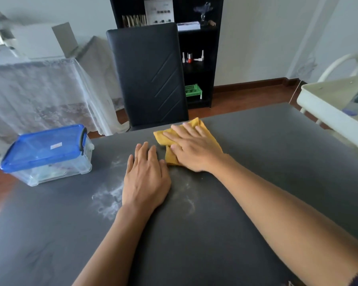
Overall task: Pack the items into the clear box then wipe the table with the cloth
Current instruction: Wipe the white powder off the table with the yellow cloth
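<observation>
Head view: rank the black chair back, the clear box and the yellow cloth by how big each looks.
1. black chair back
2. clear box, though it sits nearer the camera
3. yellow cloth, partly hidden under the right hand, so its full extent is unsure

We see a dark grey worktop [236,203] with white powdery smears [109,200]. Cloth [208,131] is mustard yellow. Box [50,168] is clear, lid [43,148] translucent blue with a small white label. Chair [149,73] is black with diagonal stitched lines. Shelf [196,42] black, basket [192,90] green, floor [246,93] reddish-brown wood.
</observation>
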